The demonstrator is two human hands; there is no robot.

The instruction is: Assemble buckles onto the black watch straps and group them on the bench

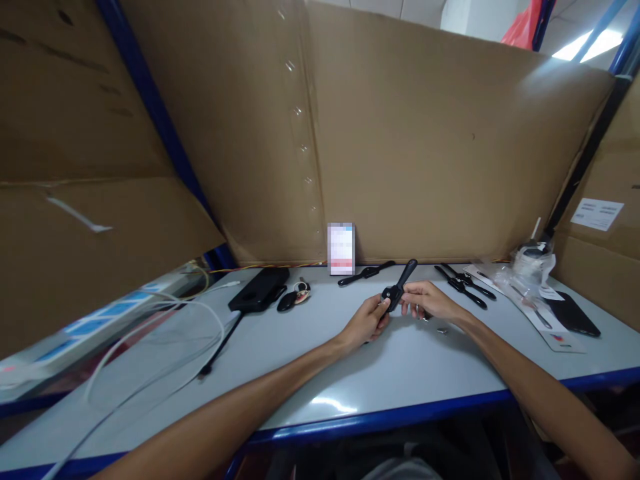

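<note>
A black spokeshave [411,272] is held up over the table, tilted, with one handle pointing up and away. My left hand [367,319] is closed around its lower part, with the thumb on the body beside a small silver screw. My right hand [429,300] is at the right side of the body, its fingers curled and pinching there; what the fingertips cover is hidden. Beneath the right hand lies a small metal piece [442,331]. Another spokeshave [369,272] rests behind the hands, and a similar one [463,288] lies to the right beside one more.
A lit phone [341,250] leans against the cardboard wall [400,133]. To the left are a black power bank [257,290], a key fob [287,301], white cables [220,320] and a power strip [95,320]. At right are plastic packaging [530,273], a card [563,340] and a black flat object [577,315].
</note>
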